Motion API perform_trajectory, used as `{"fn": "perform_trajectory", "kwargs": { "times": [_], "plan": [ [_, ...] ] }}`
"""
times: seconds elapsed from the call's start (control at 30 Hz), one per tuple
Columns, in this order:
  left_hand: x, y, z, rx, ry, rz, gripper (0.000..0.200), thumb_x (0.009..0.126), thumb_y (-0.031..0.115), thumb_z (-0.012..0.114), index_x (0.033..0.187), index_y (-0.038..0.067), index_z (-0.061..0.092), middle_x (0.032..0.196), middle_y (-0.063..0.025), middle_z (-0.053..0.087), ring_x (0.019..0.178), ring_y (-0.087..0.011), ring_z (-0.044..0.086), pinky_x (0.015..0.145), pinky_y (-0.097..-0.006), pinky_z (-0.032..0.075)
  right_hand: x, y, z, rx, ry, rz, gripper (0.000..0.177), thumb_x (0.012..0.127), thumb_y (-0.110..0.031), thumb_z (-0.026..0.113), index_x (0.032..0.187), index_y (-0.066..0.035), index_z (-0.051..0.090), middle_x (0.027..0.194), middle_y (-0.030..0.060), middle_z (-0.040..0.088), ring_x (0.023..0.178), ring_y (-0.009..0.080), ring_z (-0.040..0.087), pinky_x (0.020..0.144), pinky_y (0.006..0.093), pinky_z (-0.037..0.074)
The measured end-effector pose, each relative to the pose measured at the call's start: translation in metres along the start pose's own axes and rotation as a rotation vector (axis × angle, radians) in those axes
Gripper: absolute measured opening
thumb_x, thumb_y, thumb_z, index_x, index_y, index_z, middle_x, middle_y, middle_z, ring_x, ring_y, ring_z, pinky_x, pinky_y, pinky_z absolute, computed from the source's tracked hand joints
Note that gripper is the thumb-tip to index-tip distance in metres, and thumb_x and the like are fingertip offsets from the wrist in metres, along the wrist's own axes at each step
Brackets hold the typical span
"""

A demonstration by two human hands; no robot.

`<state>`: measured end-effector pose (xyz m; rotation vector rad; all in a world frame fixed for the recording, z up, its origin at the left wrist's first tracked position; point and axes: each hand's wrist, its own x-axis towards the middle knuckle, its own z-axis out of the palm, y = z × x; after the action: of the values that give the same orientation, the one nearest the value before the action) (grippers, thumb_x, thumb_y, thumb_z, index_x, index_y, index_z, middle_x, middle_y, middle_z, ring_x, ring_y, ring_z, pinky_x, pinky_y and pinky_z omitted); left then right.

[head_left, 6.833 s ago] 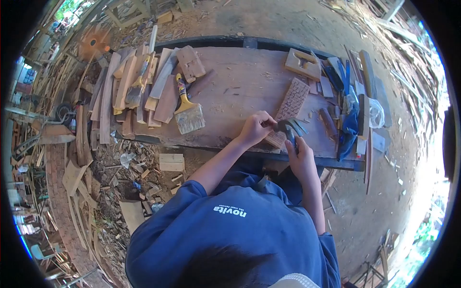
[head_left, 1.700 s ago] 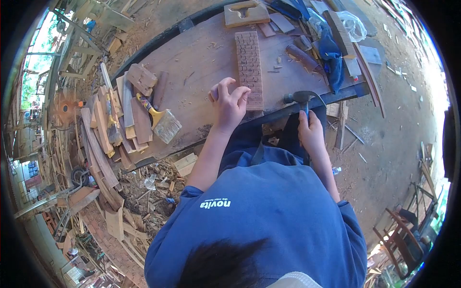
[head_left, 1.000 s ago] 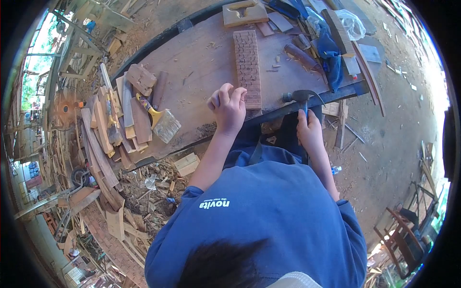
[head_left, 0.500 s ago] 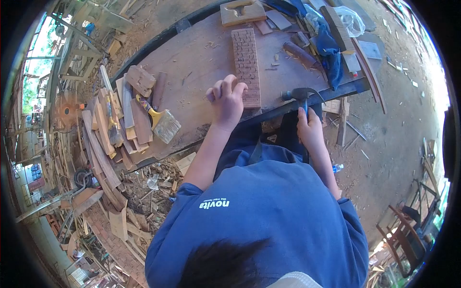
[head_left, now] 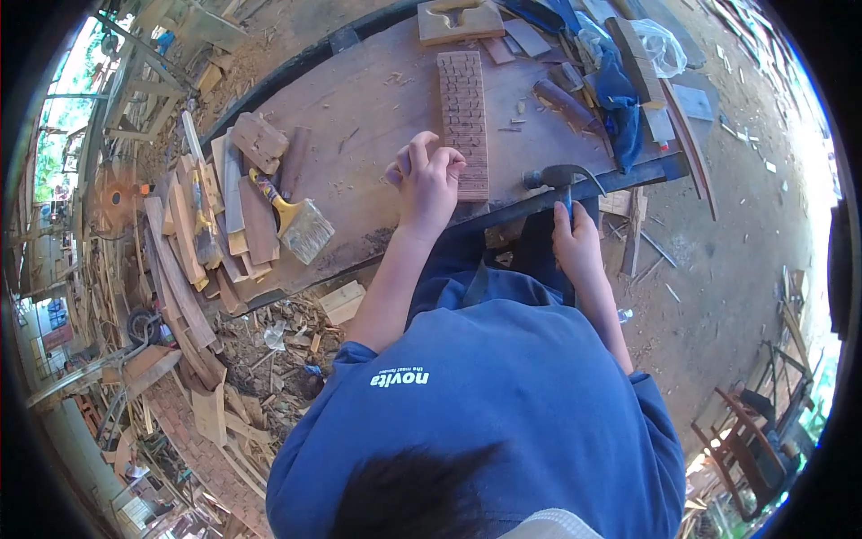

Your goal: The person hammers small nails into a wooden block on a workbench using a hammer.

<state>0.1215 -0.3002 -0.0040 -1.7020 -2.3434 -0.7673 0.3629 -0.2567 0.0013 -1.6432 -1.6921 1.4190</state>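
My right hand (head_left: 576, 238) is wrapped around the handle of a claw hammer (head_left: 558, 178), whose head lies over the near edge of the workbench (head_left: 359, 108). A long wooden block (head_left: 463, 108) lies lengthwise away from me on the bench, its top covered with rows of dark marks or cuts. Over the left side of the block's near end is my left hand (head_left: 426, 180), fingers bent and thumb and forefinger brought together. Whatever sits between those fingertips, if anything, is too small to make out. The hammer is apart from the block.
On the bench's left lie a paintbrush (head_left: 292, 216), a wooden block (head_left: 259, 142) and several wood strips. At the far right are a blue cloth (head_left: 616, 99), a clear plastic bag (head_left: 663, 45) and a dark cylinder (head_left: 566, 103). A wooden piece with a cutout (head_left: 460, 22) sits behind. Scraps (head_left: 287, 359) cover the floor.
The view has shifted slightly. My left hand's fingers have drawn a little closer together over the block's near end. The hammer stays in my right hand at about the same spot.
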Motion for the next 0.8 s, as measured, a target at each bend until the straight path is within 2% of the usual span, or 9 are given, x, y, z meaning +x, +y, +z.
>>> {"fn": "perform_trajectory", "kwargs": {
  "times": [0.07, 0.3, 0.37, 0.47, 0.5, 0.57, 0.7, 0.73, 0.8],
  "plan": [
    [0.002, -0.002, -0.002, -0.038, -0.023, -0.034, 0.006, 0.085, 0.029, 0.072, 0.086, 0.023, 0.070, 0.123, 0.0017, 0.048, 0.118, -0.0256, 0.043, 0.094, -0.0487, 0.028, -0.002, -0.006, 0.001, 0.079, -0.007, 0.020, 0.028, 0.104, -0.032, 0.050, 0.103, -0.004, 0.053, 0.057, -0.0026, 0.044, 0.040, 0.0080, 0.043, 0.035, 0.0258, 0.034],
    [0.000, -0.011, 0.003, -0.263, -0.085, -0.159, 0.006, 0.079, 0.026, 0.078, 0.083, 0.023, 0.074, 0.119, 0.0021, 0.051, 0.118, -0.0242, 0.043, 0.094, -0.0483, 0.030, -0.006, -0.011, 0.006, 0.174, -0.057, 0.043, 0.022, 0.103, -0.029, 0.053, 0.101, -0.007, 0.053, 0.060, -0.0041, 0.045, 0.040, 0.0065, 0.041, 0.035, 0.0238, 0.032],
    [0.000, -0.016, 0.007, -0.338, -0.082, -0.187, 0.006, 0.079, 0.027, 0.078, 0.082, 0.023, 0.075, 0.118, 0.0018, 0.052, 0.118, -0.0246, 0.044, 0.093, -0.0489, 0.030, -0.007, -0.010, 0.010, 0.012, -0.032, -0.167, 0.026, 0.100, -0.024, 0.058, 0.100, 0.002, 0.056, 0.067, 0.0097, 0.057, 0.059, 0.0158, 0.059, 0.053, 0.0322, 0.044],
    [0.003, -0.022, 0.000, -0.415, -0.151, -0.250, 0.010, 0.078, 0.031, 0.080, 0.086, 0.024, 0.078, 0.120, 0.0009, 0.052, 0.118, -0.0256, 0.044, 0.096, -0.0490, 0.030, -0.012, -0.043, 0.015, 0.002, -0.052, -0.250, 0.026, 0.099, -0.024, 0.059, 0.100, 0.003, 0.056, 0.070, 0.0144, 0.059, 0.065, 0.0197, 0.062, 0.059, 0.0337, 0.045],
    [0.007, -0.021, -0.007, -0.411, -0.208, -0.268, 0.014, 0.078, 0.031, 0.081, 0.088, 0.021, 0.079, 0.121, -0.0015, 0.051, 0.119, -0.0273, 0.044, 0.100, -0.0444, 0.032, -0.014, -0.058, 0.016, -0.054, -0.043, -0.303, 0.029, 0.098, -0.025, 0.060, 0.103, 0.003, 0.057, 0.074, 0.0214, 0.062, 0.067, 0.0292, 0.065, 0.061, 0.0376, 0.047],
    [0.008, -0.026, -0.010, -0.414, -0.258, -0.295, 0.017, 0.078, 0.030, 0.082, 0.091, 0.019, 0.079, 0.122, -0.0038, 0.050, 0.121, -0.0290, 0.043, 0.104, -0.0398, 0.034, -0.014, -0.083, 0.016, -0.112, -0.083, -0.314, 0.030, 0.098, -0.026, 0.060, 0.104, 0.003, 0.057, 0.075, 0.0235, 0.063, 0.068, 0.0335, 0.065, 0.063, 0.0386, 0.048],
    [0.009, -0.039, -0.002, -0.562, -0.306, -0.257, 0.018, 0.075, 0.035, 0.083, 0.090, 0.024, 0.080, 0.126, -0.0029, 0.049, 0.125, -0.0279, 0.041, 0.106, -0.0463, 0.027, -0.011, -0.102, 0.026, -0.210, -0.103, -0.376, 0.033, 0.097, -0.027, 0.061, 0.108, 0.004, 0.058, 0.075, 0.0257, 0.063, 0.071, 0.0413, 0.066, 0.065, 0.0405, 0.049],
    [0.008, -0.040, -0.003, -0.584, -0.316, -0.230, 0.015, 0.076, 0.037, 0.082, 0.088, 0.027, 0.081, 0.126, -0.0019, 0.049, 0.126, -0.0261, 0.040, 0.104, -0.0492, 0.024, -0.010, -0.103, 0.029, -0.221, -0.112, -0.380, 0.033, 0.097, -0.027, 0.061, 0.108, 0.004, 0.058, 0.075, 0.0257, 0.063, 0.071, 0.0413, 0.066, 0.065, 0.0405, 0.049],
    [0.010, -0.037, -0.009, -0.562, -0.348, -0.235, 0.016, 0.074, 0.033, 0.083, 0.088, 0.025, 0.081, 0.128, -0.0022, 0.048, 0.127, -0.0277, 0.039, 0.109, -0.0485, 0.023, -0.009, -0.104, 0.032, -0.209, -0.088, -0.399, 0.032, 0.097, -0.026, 0.061, 0.108, 0.004, 0.059, 0.075, 0.0255, 0.064, 0.072, 0.0398, 0.067, 0.064, 0.0403, 0.049]
  ]
}}
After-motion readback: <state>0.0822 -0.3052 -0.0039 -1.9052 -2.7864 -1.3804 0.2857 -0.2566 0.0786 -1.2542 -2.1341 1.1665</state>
